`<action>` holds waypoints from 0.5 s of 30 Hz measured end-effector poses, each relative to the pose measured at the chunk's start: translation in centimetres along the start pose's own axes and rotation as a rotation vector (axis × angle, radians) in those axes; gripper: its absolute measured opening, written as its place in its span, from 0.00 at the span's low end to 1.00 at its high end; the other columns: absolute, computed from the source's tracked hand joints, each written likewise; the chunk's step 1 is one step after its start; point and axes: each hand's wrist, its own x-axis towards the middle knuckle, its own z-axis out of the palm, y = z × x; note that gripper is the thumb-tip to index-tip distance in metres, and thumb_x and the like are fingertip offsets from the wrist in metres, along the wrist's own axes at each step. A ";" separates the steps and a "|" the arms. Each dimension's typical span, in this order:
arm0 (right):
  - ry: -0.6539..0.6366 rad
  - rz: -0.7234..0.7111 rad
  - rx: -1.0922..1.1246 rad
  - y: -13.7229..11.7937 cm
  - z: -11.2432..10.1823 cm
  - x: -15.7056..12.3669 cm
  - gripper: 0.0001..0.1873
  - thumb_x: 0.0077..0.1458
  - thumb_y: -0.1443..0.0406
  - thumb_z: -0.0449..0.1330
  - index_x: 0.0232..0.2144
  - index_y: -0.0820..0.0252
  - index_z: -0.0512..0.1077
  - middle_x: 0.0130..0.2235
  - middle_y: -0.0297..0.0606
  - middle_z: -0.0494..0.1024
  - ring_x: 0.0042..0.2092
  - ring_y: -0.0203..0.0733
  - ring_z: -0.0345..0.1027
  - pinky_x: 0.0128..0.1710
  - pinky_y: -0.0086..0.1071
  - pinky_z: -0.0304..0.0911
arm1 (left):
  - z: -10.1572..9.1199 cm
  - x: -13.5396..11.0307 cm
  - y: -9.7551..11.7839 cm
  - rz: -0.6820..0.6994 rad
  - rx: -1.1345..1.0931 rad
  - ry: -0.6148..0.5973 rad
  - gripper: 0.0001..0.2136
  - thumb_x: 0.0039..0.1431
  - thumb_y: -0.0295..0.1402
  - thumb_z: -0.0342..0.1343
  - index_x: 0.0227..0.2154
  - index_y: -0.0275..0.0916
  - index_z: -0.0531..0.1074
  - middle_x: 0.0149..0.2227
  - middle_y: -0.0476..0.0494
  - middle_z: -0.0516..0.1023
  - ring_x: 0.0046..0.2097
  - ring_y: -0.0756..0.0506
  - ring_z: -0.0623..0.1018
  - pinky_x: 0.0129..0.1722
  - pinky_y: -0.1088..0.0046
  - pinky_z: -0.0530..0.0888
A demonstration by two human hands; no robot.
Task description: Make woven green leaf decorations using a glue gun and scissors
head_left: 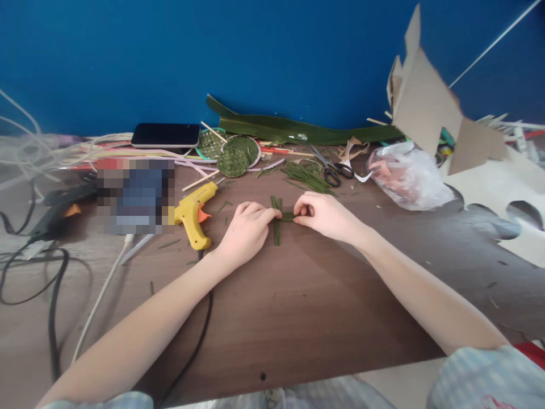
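Several narrow green leaf strips cross one another on the brown table, some upright in the view and some sideways. My left hand is closed at the left of the crossing, its thumb and index fingertip pressed on the strips. From the right, my right hand pinches the ends of the sideways strips between thumb and fingers. Just beyond my hands lies a pile of cut leaf strips beside black-handled scissors. A yellow glue gun with an orange trigger lies left of my left hand.
Woven green discs, a phone and a long green leaf lie along the blue wall. At right are a plastic bag and cut cardboard. Cables and a dark glue gun occupy the left.
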 end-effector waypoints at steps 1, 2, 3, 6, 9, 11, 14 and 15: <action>0.001 -0.003 0.001 0.0 0.0 0.0 0.03 0.47 0.66 0.60 0.26 0.59 0.69 0.30 0.33 0.70 0.30 0.34 0.61 0.29 0.29 0.54 | 0.0 0.0 0.0 -0.002 -0.001 -0.003 0.17 0.55 0.20 0.39 0.41 0.38 0.69 0.37 0.44 0.76 0.44 0.45 0.71 0.49 0.64 0.63; 0.001 -0.008 0.002 0.0 0.0 0.0 0.02 0.47 0.66 0.60 0.26 0.59 0.69 0.30 0.33 0.70 0.30 0.34 0.61 0.29 0.29 0.54 | 0.0 0.0 0.0 -0.006 -0.003 -0.007 0.17 0.55 0.20 0.39 0.42 0.38 0.69 0.37 0.44 0.76 0.44 0.45 0.71 0.48 0.64 0.63; 0.001 -0.011 0.002 0.0 0.0 0.0 0.02 0.47 0.67 0.60 0.26 0.59 0.70 0.30 0.33 0.70 0.30 0.34 0.61 0.29 0.29 0.54 | -0.1 0.0 0.0 -0.012 -0.005 -0.012 0.17 0.55 0.20 0.39 0.42 0.38 0.69 0.37 0.44 0.76 0.44 0.45 0.71 0.48 0.64 0.63; 0.004 -0.011 0.003 -0.1 0.0 0.0 0.02 0.47 0.67 0.60 0.26 0.59 0.70 0.30 0.34 0.70 0.30 0.34 0.61 0.29 0.29 0.54 | -0.1 0.0 0.1 -0.028 -0.009 -0.028 0.17 0.54 0.20 0.39 0.42 0.39 0.69 0.37 0.44 0.76 0.44 0.44 0.71 0.48 0.63 0.63; 0.004 -0.008 0.015 -0.1 0.0 0.0 0.02 0.47 0.67 0.60 0.26 0.59 0.70 0.29 0.34 0.70 0.29 0.34 0.61 0.29 0.29 0.54 | -0.1 0.0 0.1 -0.029 -0.012 -0.029 0.17 0.54 0.20 0.39 0.42 0.39 0.69 0.37 0.43 0.77 0.44 0.44 0.71 0.48 0.63 0.63; 0.000 -0.004 0.034 -0.1 0.0 0.0 0.01 0.46 0.67 0.60 0.25 0.59 0.70 0.29 0.33 0.70 0.29 0.34 0.60 0.29 0.29 0.54 | -0.1 0.0 0.1 -0.021 -0.011 -0.018 0.17 0.55 0.20 0.39 0.42 0.39 0.69 0.37 0.44 0.77 0.44 0.44 0.71 0.48 0.63 0.63; -0.004 0.012 0.073 -0.1 0.1 0.0 0.02 0.46 0.67 0.60 0.24 0.59 0.69 0.27 0.33 0.70 0.27 0.33 0.59 0.28 0.29 0.54 | 0.0 0.0 0.0 -0.007 -0.007 -0.007 0.17 0.55 0.20 0.40 0.41 0.38 0.69 0.37 0.44 0.77 0.44 0.45 0.71 0.49 0.64 0.63; -0.003 0.019 0.084 -0.1 0.1 0.0 0.02 0.46 0.67 0.60 0.23 0.60 0.69 0.27 0.33 0.70 0.27 0.33 0.59 0.28 0.29 0.54 | 0.0 0.0 0.0 -0.006 -0.005 -0.007 0.16 0.55 0.20 0.40 0.41 0.38 0.69 0.37 0.44 0.77 0.44 0.45 0.71 0.49 0.64 0.63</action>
